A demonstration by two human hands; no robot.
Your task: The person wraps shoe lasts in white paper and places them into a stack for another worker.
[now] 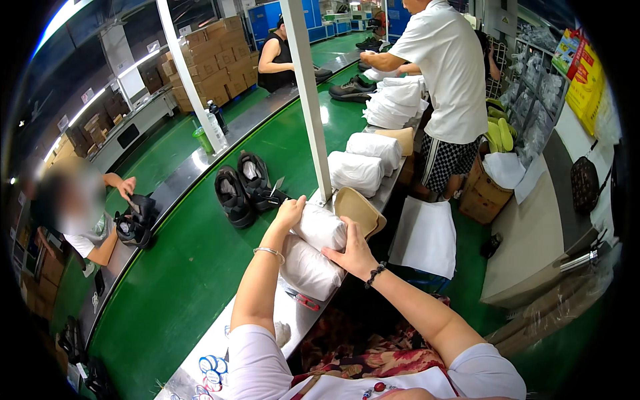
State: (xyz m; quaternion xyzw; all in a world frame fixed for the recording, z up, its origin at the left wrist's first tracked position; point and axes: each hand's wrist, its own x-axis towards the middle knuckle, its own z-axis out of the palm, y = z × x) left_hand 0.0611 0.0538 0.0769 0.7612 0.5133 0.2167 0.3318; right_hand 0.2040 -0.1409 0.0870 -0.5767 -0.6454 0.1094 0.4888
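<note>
A white paper-wrapped bundle (320,227) is held between my two hands at the steel edge of the bench. My left hand (291,213) grips its left end, and my right hand (353,251) curls round its right side, thumb toward me. Just nearer lies a second wrapped bundle (310,268), touching the first. What is inside the wrapping is hidden. Beyond my right hand, curved tan card pieces (360,212) lean by the white post. To the left of my left hand, a pair of black shoes (235,197) with a tag stands on the green belt.
More wrapped bundles (357,172) and a white paper stack (395,103) line the bench ahead. A white post (308,100) rises close by. White sheets (424,235) lie on a low stand at right. Round stickers (212,367) lie near me. Co-workers (448,67) handle items along the belt.
</note>
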